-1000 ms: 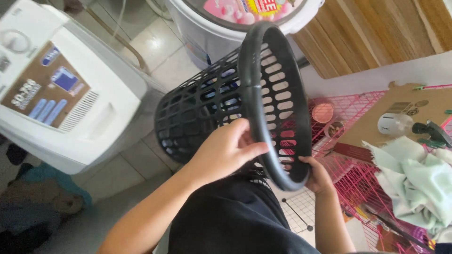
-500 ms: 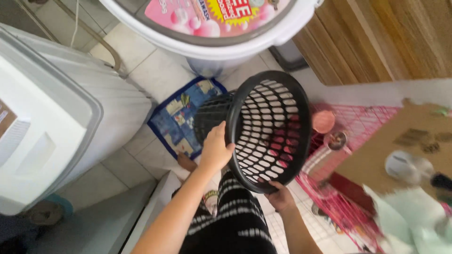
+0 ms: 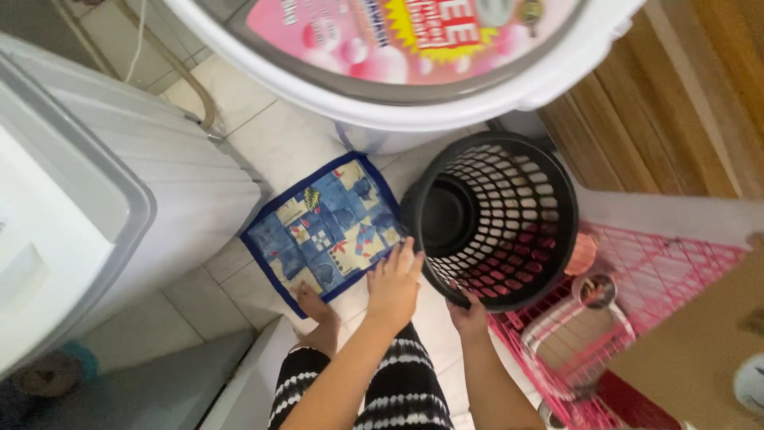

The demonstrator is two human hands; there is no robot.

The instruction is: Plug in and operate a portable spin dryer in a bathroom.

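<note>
The right hand (image 3: 469, 317) lies partly behind the rim of the black perforated plastic basket (image 3: 497, 219), its fingers hidden. Above the basket, the round white washing tub (image 3: 446, 87) is cut by the top edge. The basket's outer base is hidden.
</note>
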